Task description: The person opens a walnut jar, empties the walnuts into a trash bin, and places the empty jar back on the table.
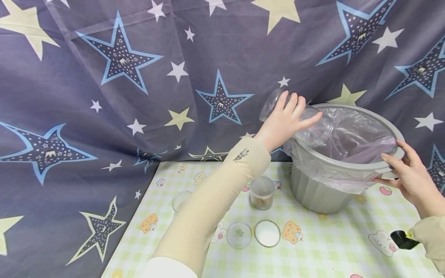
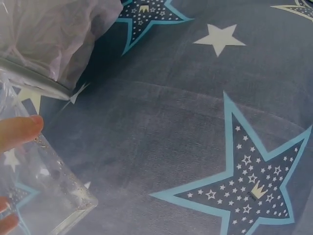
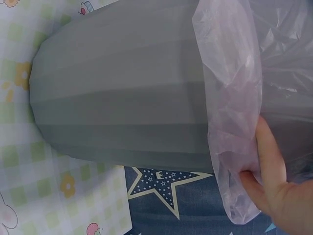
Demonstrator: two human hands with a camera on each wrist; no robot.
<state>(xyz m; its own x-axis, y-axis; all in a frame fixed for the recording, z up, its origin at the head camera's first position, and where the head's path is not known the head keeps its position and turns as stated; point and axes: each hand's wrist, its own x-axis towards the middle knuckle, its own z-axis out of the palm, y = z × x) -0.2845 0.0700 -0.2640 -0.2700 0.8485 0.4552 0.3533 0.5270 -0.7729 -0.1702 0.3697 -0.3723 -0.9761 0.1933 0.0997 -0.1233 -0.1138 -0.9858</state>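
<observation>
My left hand [image 1: 286,117] grips a clear plastic jar [image 1: 271,104], tilted with its mouth over the rim of a grey trash bin [image 1: 313,189]. In the left wrist view small crumbs or specks cling inside the jar [image 2: 63,181], and my left fingers [image 2: 19,132] wrap its side. A thin clear-pinkish bag [image 3: 234,98] lines the bin and folds over its rim. My right hand [image 1: 413,177] holds the bin's right rim, thumb above and fingers below. The bin leans a little toward the left hand's side.
Left of the bin stands another clear jar [image 1: 262,193] with something brownish low inside. A clear round lid [image 1: 239,235], a silver-rimmed disc [image 1: 267,233] and a further clear round piece [image 1: 180,200] lie on the checkered tablecloth [image 1: 323,247]. A star-patterned cloth [image 1: 139,100] hangs behind.
</observation>
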